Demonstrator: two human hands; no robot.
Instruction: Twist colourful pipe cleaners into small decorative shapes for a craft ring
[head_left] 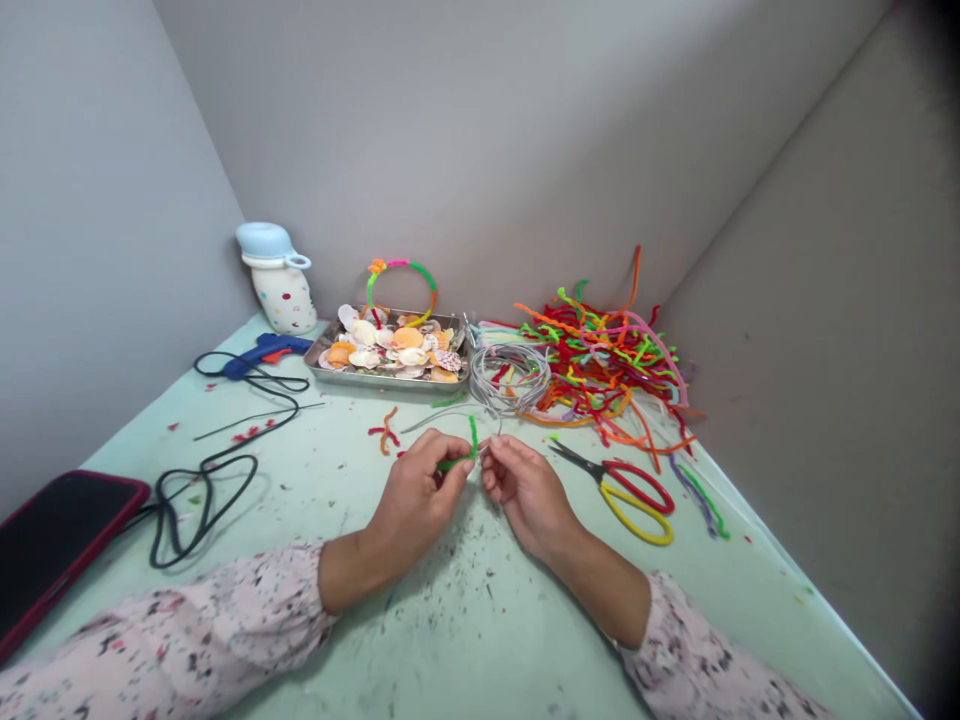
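Observation:
My left hand [416, 492] pinches a short green pipe cleaner [471, 442] between thumb and fingers, low over the pale green table [480, 620]. My right hand [525, 490] is closed on the other end, where a thin grey wire [448, 416] meets the green piece. The wire runs back to a grey wire coil [511, 378]. Both hands sit close together at the table's middle, fingertips almost touching.
Red and yellow scissors [628, 490] lie right of my right hand. A pile of coloured pipe cleaners [604, 365] fills the back right. A metal tray of shells [390, 355], a wrapped hoop [401, 288], a blue glue gun [266, 350] with black cord, a bottle [277, 280] and a phone [56, 535] lie left.

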